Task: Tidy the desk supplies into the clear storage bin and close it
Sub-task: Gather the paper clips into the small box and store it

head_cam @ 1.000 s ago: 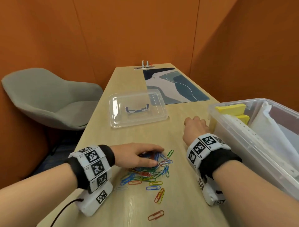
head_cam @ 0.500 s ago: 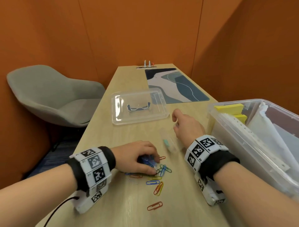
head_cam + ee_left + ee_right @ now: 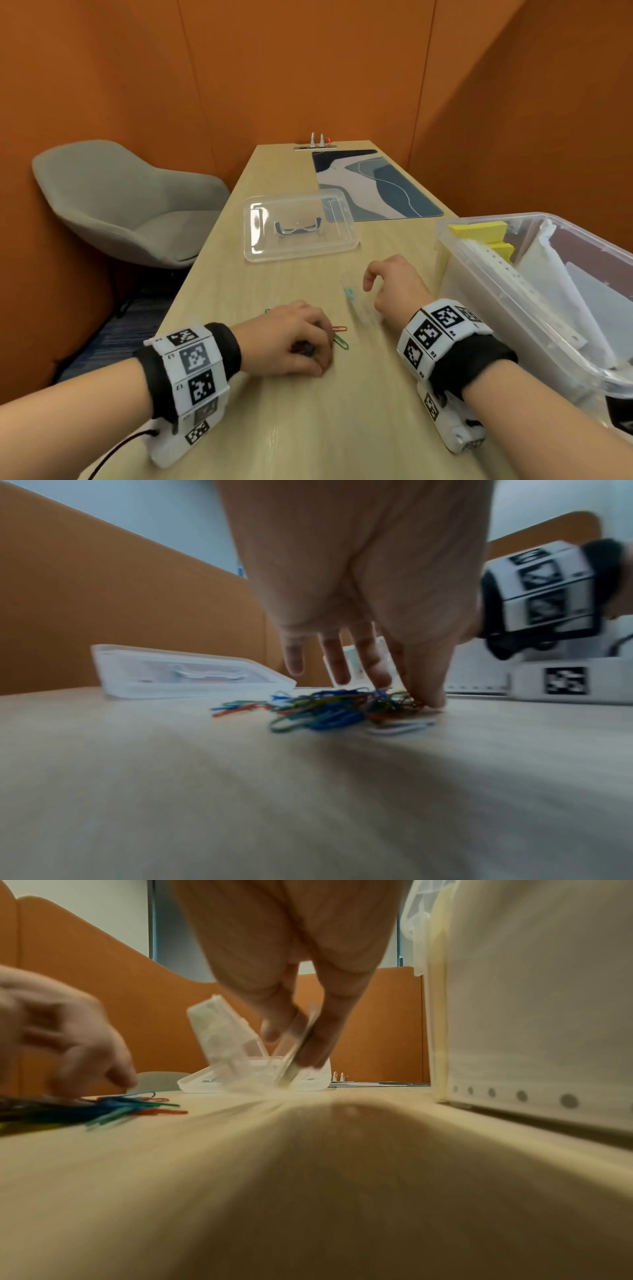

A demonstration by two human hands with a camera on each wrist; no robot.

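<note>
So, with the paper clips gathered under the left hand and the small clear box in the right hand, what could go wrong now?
1. The left hand covers only part of the paper clips; some lie outside it and may be left behind.
2. The right hand pinches the small clear box, open and tilted; clips may miss it or spill.
3. The storage bin stands close to the right wrist and could be bumped.
</note>
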